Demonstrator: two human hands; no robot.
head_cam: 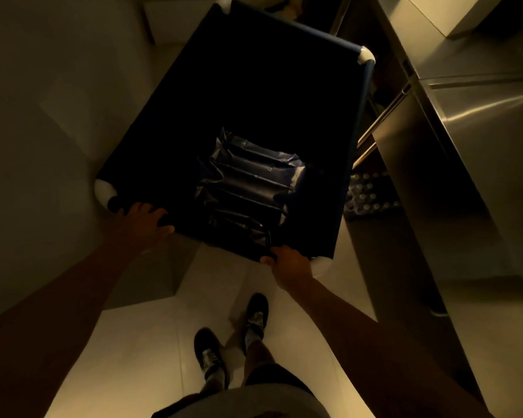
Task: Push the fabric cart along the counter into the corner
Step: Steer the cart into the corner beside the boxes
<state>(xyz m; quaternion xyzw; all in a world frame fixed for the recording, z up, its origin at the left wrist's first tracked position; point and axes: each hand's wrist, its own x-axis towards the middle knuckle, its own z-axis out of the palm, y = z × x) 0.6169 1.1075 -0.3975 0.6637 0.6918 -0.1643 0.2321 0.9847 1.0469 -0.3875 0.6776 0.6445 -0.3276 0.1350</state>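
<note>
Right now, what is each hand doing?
Left hand: closed on the cart rim.
Right hand: closed on the cart rim.

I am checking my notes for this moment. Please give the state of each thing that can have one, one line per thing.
Dark blue fabric cart: upright, open-topped, gripped at its near rim.
Crumpled dark plastic sheet: lying inside the cart.
Left hand: closed on the near rim.
Right hand: closed on the near rim.
Stainless steel counter: right of the cart.

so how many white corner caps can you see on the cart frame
4: far corner cap at top edge, right cap by the counter, near-left cap beside the left hand, near-right cap beside the right hand.
</note>
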